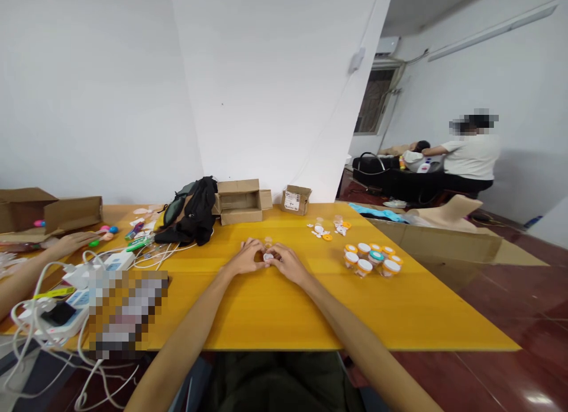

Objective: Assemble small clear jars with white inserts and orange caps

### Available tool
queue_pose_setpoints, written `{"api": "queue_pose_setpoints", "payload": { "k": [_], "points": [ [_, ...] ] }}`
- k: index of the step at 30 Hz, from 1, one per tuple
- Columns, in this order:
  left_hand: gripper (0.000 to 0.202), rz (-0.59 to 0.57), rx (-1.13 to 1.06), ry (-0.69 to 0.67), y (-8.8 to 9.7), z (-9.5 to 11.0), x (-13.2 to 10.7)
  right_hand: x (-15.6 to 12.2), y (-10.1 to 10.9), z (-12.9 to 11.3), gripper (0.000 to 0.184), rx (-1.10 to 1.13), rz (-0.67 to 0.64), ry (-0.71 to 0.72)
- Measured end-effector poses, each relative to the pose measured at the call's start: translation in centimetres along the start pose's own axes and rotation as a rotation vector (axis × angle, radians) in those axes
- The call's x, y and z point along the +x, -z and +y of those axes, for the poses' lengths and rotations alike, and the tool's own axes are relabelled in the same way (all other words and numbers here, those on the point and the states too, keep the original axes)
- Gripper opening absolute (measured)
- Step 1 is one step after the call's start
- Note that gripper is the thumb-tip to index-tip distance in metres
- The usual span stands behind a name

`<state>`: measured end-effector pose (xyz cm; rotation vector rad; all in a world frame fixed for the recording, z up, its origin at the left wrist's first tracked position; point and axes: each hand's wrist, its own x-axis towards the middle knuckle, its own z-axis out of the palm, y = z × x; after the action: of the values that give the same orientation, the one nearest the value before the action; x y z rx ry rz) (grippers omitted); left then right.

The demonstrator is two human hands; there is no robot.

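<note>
A small white round piece (268,257), too tiny to make out further, sits pinched between the fingertips of the left hand (246,258) and the right hand (288,263). Both hands are closed on it and rest on the yellow table (284,317) near its middle.

At 3 o'clock from the hands stands a cluster of small jars (373,259) with white and orange lids. Loose lids (328,228) lie at 2 o'clock. An open cardboard box (239,202) is at 12 o'clock and a black bag (195,213) at 10 o'clock. At 8 o'clock are white power strips (75,305) with tangled cables, and at 9 o'clock a co-worker's hand (71,243). The walls (275,74) are white and the floor (510,317) glossy dark red. A seated person (470,157) is far off at 2 o'clock.
</note>
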<state>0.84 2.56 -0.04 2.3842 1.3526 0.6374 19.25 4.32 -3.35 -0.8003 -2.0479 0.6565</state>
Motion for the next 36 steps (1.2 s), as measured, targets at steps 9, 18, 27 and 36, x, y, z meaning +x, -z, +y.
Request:
{"api": "queue_pose_setpoints", "payload": {
  "k": [9,18,27,36],
  "points": [
    [0.017,0.001,0.005,-0.008,-0.08,-0.10,-0.04,0.00,-0.08,-0.19,0.006,0.104,0.002,-0.065],
    [0.015,-0.013,-0.013,-0.010,0.14,0.16,-0.04,0.09,0.31,-0.44,0.011,0.132,-0.002,-0.086],
    [0.013,0.001,0.013,-0.036,-0.09,-0.04,-0.06,0.09,0.53,-0.37,0.016,0.034,-0.049,-0.024],
    [0.010,0.016,0.044,-0.082,0.08,0.41,-0.23,0.13,0.79,-0.30,0.013,-0.071,-0.093,-0.020]
  ]
}}
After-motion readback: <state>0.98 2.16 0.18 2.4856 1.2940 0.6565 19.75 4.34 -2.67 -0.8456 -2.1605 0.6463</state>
